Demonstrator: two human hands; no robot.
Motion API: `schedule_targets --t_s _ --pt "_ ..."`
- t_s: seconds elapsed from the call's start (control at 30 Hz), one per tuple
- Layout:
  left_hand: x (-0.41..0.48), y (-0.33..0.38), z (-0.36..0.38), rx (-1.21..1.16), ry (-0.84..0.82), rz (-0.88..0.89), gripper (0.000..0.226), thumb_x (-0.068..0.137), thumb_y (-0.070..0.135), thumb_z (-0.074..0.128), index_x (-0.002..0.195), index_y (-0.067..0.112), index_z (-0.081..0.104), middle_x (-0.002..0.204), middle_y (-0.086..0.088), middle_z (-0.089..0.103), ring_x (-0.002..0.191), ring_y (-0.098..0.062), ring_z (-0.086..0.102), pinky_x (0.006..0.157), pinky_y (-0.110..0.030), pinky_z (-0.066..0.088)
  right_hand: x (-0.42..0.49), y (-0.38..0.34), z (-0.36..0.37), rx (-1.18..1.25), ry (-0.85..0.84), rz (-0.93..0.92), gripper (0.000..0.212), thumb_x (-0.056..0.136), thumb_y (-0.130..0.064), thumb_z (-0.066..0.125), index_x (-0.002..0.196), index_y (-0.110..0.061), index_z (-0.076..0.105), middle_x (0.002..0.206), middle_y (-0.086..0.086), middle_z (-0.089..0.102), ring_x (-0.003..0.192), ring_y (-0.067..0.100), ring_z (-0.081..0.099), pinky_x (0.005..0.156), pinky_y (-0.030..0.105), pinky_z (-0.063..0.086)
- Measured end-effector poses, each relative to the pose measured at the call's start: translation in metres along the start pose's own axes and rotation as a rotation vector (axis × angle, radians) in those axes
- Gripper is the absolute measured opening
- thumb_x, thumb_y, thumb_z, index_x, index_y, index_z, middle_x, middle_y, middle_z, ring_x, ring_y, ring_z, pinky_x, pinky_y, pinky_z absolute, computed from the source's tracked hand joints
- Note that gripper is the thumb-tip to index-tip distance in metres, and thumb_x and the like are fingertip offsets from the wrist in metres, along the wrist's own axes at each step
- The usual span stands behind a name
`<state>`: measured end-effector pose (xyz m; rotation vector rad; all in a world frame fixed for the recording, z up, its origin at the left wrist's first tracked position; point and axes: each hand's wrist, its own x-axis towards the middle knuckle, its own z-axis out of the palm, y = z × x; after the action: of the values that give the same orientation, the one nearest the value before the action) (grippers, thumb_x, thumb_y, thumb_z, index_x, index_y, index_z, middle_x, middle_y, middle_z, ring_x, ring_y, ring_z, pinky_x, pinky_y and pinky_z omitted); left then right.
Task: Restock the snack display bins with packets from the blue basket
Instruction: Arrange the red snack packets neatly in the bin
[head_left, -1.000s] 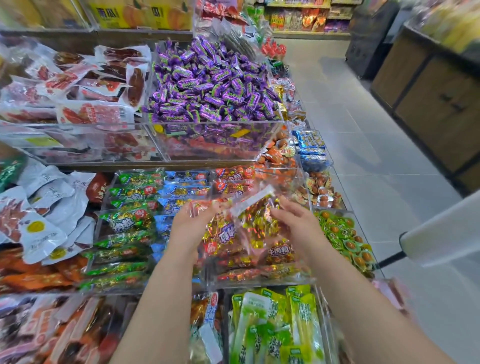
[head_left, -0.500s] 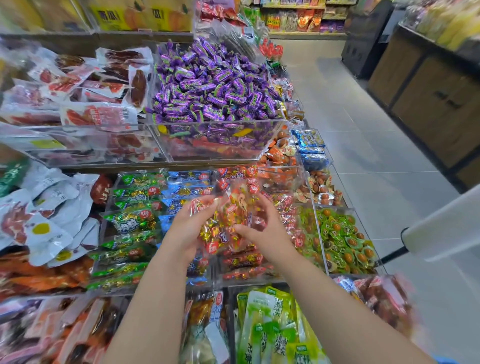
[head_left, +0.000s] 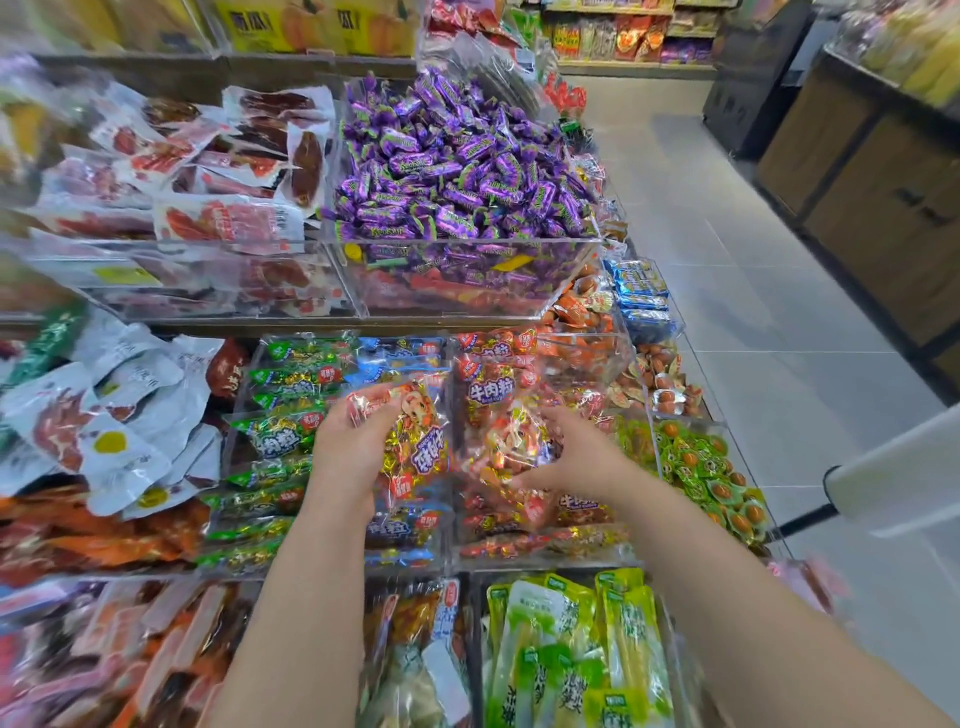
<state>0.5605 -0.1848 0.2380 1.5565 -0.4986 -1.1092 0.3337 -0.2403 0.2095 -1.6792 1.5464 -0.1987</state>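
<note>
My left hand (head_left: 353, 441) grips a clear packet of gold-wrapped sweets (head_left: 415, 441) over the divider between two clear bins. To its right, my right hand (head_left: 576, 457) curls round a red-and-gold packet (head_left: 506, 441) and holds it low in the clear bin (head_left: 545, 558) of red packets. The bin to the left holds green and blue packets (head_left: 291, 436). The blue basket is out of view.
A raised clear bin of purple sweets (head_left: 457, 171) and a bin of red meat packets (head_left: 218, 171) stand behind. Green vegetable packets (head_left: 571, 649) lie in front. Small bins of egg snacks (head_left: 711, 473) line the right edge. Tiled aisle floor (head_left: 779, 312) runs to the right, where a white roll (head_left: 898, 467) pokes in.
Both hands have dropped lower towards the bins. The right hand has swung right and down with a red packet into the red-packet bin, while the left keeps its gold packet.
</note>
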Motion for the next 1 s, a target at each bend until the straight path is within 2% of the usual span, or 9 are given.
schedule_targets --t_s 0.1,0.17,0.33,0.43,0.53,0.67,0.8,0.9,1.0 --pt "0.002 0.001 -0.004 -0.015 0.047 0.006 0.019 0.086 0.026 0.07 0.076 0.041 0.068 0.116 -0.01 0.066 0.108 -0.035 0.062 0.091 -0.057 0.05 0.005 -0.005 -0.004 -0.138 -0.02 0.082 0.103 0.061 -0.028 0.087 0.144 -0.034 0.026 0.151 0.008 0.013 0.127 0.034 0.041 0.1 0.042 0.042" --pt "0.001 -0.001 -0.004 -0.031 0.054 0.007 0.015 0.085 0.025 0.071 0.081 0.039 0.068 0.119 -0.011 0.065 0.111 -0.035 0.06 0.096 -0.057 0.047 0.006 -0.005 0.001 -0.092 0.045 0.096 0.099 0.063 -0.019 0.086 0.142 -0.032 0.029 0.148 0.01 0.019 0.122 0.032 0.045 0.096 0.041 0.045" --pt "-0.002 -0.007 0.001 -0.044 0.015 0.009 0.014 0.087 0.026 0.068 0.084 0.04 0.07 0.12 -0.008 0.065 0.114 -0.034 0.059 0.097 -0.058 0.046 -0.008 0.009 0.029 0.751 0.514 0.201 0.041 0.07 -0.011 0.081 0.099 -0.02 0.052 0.094 -0.004 0.063 0.069 0.001 0.062 0.052 0.011 0.046" --pt "-0.003 -0.01 0.005 -0.053 0.025 0.0 0.016 0.088 0.027 0.067 0.081 0.042 0.07 0.121 -0.008 0.064 0.115 -0.034 0.059 0.098 -0.059 0.045 -0.012 0.004 0.052 1.052 0.439 0.34 0.013 0.079 -0.019 0.074 0.084 -0.015 0.062 0.096 0.003 0.068 0.071 0.007 0.061 0.063 0.019 0.051" --pt "-0.002 -0.014 0.007 -0.07 0.034 0.003 0.012 0.088 0.027 0.066 0.087 0.039 0.067 0.118 -0.006 0.066 0.11 -0.032 0.061 0.096 -0.058 0.047 -0.017 -0.003 0.066 1.244 0.128 0.39 0.032 0.083 -0.029 0.07 0.11 -0.017 0.057 0.118 0.0 0.052 0.105 0.019 0.048 0.089 0.036 0.05" --pt "-0.001 -0.016 0.011 -0.079 0.042 -0.016 0.011 0.088 0.028 0.067 0.091 0.038 0.064 0.119 -0.006 0.064 0.112 -0.031 0.06 0.095 -0.056 0.048 -0.025 0.004 0.069 0.946 -0.051 0.306 0.091 0.072 -0.012 0.08 0.143 -0.033 0.027 0.145 -0.001 0.03 0.101 0.02 0.06 0.082 0.041 0.057" --pt "-0.002 -0.017 0.014 -0.09 0.035 -0.017 0.012 0.087 0.029 0.068 0.089 0.04 0.065 0.122 -0.006 0.063 0.114 -0.032 0.059 0.097 -0.056 0.046 -0.023 0.012 0.055 0.769 0.27 0.247 0.06 0.073 -0.01 0.076 0.122 -0.028 0.046 0.108 -0.002 0.058 0.087 0.021 0.065 0.073 0.043 0.058" --pt "-0.002 -0.017 0.015 -0.09 0.03 -0.036 0.013 0.086 0.03 0.069 0.097 0.036 0.065 0.122 -0.006 0.064 0.115 -0.032 0.059 0.098 -0.055 0.045 -0.016 0.014 0.041 0.784 0.467 0.191 0.027 0.08 -0.016 0.07 0.096 -0.029 0.052 0.088 -0.013 0.059 0.063 -0.004 0.057 0.049 0.012 0.044" --pt "-0.002 -0.017 0.016 -0.098 0.027 -0.033 0.016 0.087 0.029 0.069 0.101 0.034 0.065 0.12 -0.006 0.065 0.113 -0.03 0.06 0.097 -0.054 0.047 -0.007 0.012 0.036 0.626 0.523 0.072 0.022 0.088 -0.028 0.064 0.11 -0.027 0.061 0.104 -0.013 0.062 0.089 0.001 0.06 0.075 0.017 0.047"
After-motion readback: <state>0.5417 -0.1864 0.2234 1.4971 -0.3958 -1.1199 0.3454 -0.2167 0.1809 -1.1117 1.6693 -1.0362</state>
